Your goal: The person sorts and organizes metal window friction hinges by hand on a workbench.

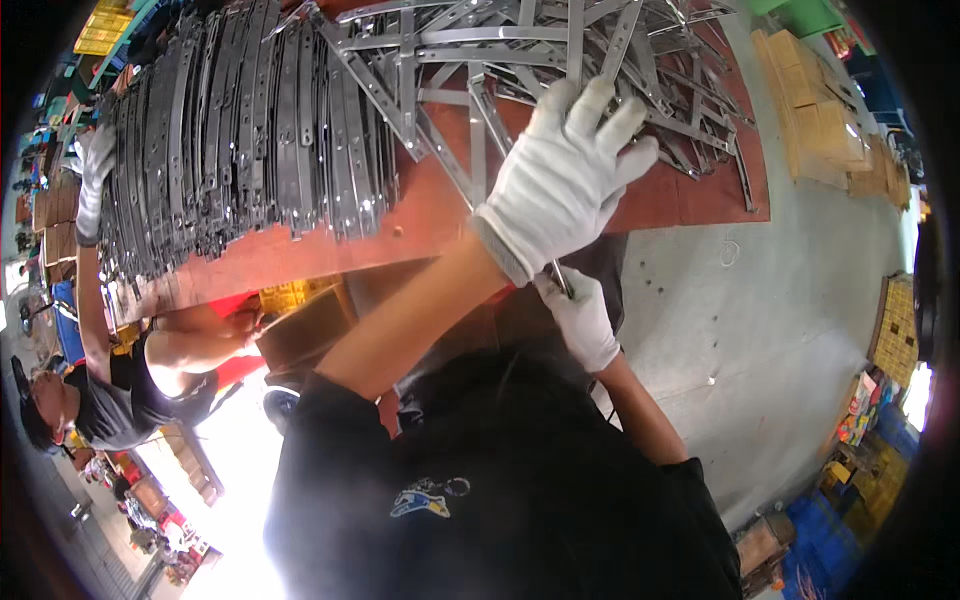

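Note:
My left hand (560, 170), in a white glove, reaches over the red tabletop (640, 205) with its fingers apart, at the near edge of a loose pile of metal strips (500, 45). These are long, flat and grey, with small holes. Whether its fingertips touch the strips is hard to tell. Lower down, by my body, my right hand (585, 320), gloved too, is closed round the near end of a metal strip (562, 280). My left hand and wrist cover part of that strip's length.
Rows of metal strips (240, 120) stand packed together on the table's left. A co-worker's gloved hand (95, 155) rests at their far left end. Cardboard boxes (815, 100) stand beyond the table's right edge. A brown box (310, 325) sits below the table's front edge.

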Available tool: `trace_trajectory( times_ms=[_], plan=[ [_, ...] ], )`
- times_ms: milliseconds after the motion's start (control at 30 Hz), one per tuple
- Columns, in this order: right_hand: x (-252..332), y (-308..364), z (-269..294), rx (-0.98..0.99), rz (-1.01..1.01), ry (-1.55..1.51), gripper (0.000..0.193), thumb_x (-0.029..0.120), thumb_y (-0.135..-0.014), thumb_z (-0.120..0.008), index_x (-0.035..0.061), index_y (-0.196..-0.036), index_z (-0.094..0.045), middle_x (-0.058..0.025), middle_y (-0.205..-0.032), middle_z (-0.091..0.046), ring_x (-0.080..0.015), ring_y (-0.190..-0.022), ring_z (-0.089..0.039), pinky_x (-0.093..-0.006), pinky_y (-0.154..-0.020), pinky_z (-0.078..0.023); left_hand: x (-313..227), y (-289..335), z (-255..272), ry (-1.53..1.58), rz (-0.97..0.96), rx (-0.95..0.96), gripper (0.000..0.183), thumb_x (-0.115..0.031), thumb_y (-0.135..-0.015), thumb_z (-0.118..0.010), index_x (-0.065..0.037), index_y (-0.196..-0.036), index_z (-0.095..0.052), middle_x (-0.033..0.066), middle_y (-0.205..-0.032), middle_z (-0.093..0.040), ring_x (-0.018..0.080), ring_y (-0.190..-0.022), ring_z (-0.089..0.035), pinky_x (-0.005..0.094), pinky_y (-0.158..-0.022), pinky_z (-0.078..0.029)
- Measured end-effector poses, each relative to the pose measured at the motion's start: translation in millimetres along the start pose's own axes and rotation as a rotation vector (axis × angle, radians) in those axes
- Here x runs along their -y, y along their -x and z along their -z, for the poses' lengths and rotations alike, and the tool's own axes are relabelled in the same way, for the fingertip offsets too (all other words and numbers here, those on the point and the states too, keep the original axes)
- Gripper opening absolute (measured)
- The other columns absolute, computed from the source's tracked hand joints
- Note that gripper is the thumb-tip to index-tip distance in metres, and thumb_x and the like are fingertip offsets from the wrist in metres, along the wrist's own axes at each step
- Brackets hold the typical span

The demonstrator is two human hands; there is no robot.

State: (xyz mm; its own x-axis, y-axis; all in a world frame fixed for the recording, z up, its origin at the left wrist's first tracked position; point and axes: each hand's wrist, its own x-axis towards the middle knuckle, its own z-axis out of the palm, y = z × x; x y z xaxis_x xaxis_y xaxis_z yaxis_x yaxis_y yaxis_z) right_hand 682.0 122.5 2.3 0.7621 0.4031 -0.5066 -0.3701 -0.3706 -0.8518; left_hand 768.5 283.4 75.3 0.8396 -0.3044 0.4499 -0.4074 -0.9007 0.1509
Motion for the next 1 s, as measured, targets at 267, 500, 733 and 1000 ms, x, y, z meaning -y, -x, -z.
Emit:
trace_trajectory(
  times_ms=[267, 500, 733, 1000],
  plan=[
    [-43, -50, -19, 0.064, -0.139, -0.326, 0.022, 0.022, -0.103, -0.067, 0.0076, -0.086, -0.065, 0.0097, -0.065, -0.048, -0.0021, -0.053, -0.042, -0.0255, -0.047, -0.031, 34, 10, -50, -0.045, -0.001, -0.069, 0.047, -0.033, -0.086, -0.073, -0.022, -0.130, -0.064, 0.0072, -0.139, -0.054, 0.0337, -0.137, -0.045, 0.0550, -0.110, -0.037],
    [-67, -35, -28, -0.101, 0.073, -0.306, 0.023, 0.016, -0.106, -0.060, 0.0142, -0.083, -0.055, 0.0101, -0.057, -0.042, -0.0018, -0.042, -0.038, -0.0233, -0.037, -0.026, 3, 24, -23, -0.040, 0.185, -0.259, 0.045, -0.020, -0.078, -0.068, -0.017, -0.123, -0.067, 0.0078, -0.137, -0.054, 0.0346, -0.134, -0.048, 0.0537, -0.111, -0.039],
    [35, 30, -88, 0.170, 0.131, -0.440, 0.018, 0.014, -0.104, -0.060, -0.0017, -0.107, -0.067, -0.0027, -0.084, -0.062, -0.0082, -0.070, -0.057, -0.0263, -0.061, -0.044, 10, 73, 47, 0.355, 0.708, -0.257, 0.092, 0.013, -0.076, -0.054, -0.012, -0.163, -0.033, 0.0386, -0.161, -0.024, 0.0609, -0.126, -0.054, 0.0555, -0.102, -0.052],
    [79, -39, 9, -0.227, 0.404, 0.163, 0.022, 0.016, -0.095, -0.066, -0.0017, -0.108, -0.069, -0.0170, -0.101, -0.073, -0.0294, -0.096, -0.071, -0.0400, -0.087, -0.054, 255, 121, 207, -0.485, 0.769, -0.047, 0.065, -0.007, -0.083, -0.060, -0.026, -0.145, -0.059, 0.0163, -0.160, -0.045, 0.0463, -0.138, -0.049, 0.0579, -0.104, -0.050]
  ],
)
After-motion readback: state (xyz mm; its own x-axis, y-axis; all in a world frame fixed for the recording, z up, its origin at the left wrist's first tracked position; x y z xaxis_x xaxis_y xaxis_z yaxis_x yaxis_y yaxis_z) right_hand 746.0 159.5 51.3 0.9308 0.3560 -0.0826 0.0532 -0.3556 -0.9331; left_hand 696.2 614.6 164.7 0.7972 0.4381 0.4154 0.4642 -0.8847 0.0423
